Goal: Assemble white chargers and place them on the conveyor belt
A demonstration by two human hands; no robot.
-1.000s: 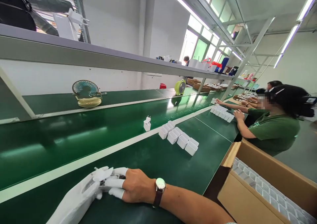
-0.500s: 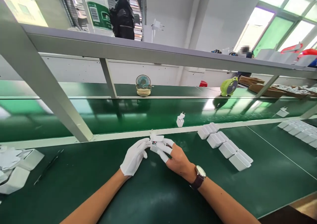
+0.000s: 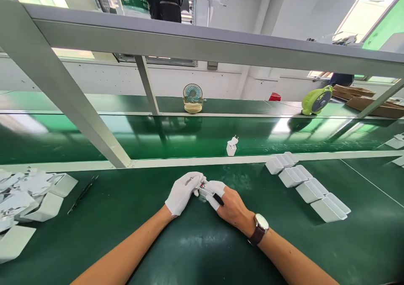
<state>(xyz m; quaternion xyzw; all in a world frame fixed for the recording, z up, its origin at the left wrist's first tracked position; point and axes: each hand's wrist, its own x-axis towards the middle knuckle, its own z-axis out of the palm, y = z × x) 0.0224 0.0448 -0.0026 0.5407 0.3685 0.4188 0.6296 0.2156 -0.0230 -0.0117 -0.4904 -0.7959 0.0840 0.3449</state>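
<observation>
Both hands meet over the green work surface, around a small white charger housing (image 3: 206, 191) whose inner parts show in small red and dark spots. My left hand (image 3: 185, 193), in a white glove, closes its fingers on the housing's left side. White fingertip covers are on my right hand (image 3: 229, 203), which grips the housing from the right. A dark patch shows between its fingers; I cannot tell what it is. Beyond the hands, on the green belt, stands a white charger with its plug (image 3: 232, 146) on top.
White parts (image 3: 27, 192) lie heaped with white housings at left, beside a thin black tool (image 3: 82, 194). Open white housings (image 3: 311, 190) stand in a diagonal row at right. A shelf beam (image 3: 202, 41) crosses overhead; a slanted post (image 3: 78, 96) rises at left. Two small fans stand behind the belt.
My view has tipped down and shifted left. The hands have drawn closer together around the housing, and the pronged white piece that stood up from it is now hidden by the fingers.
</observation>
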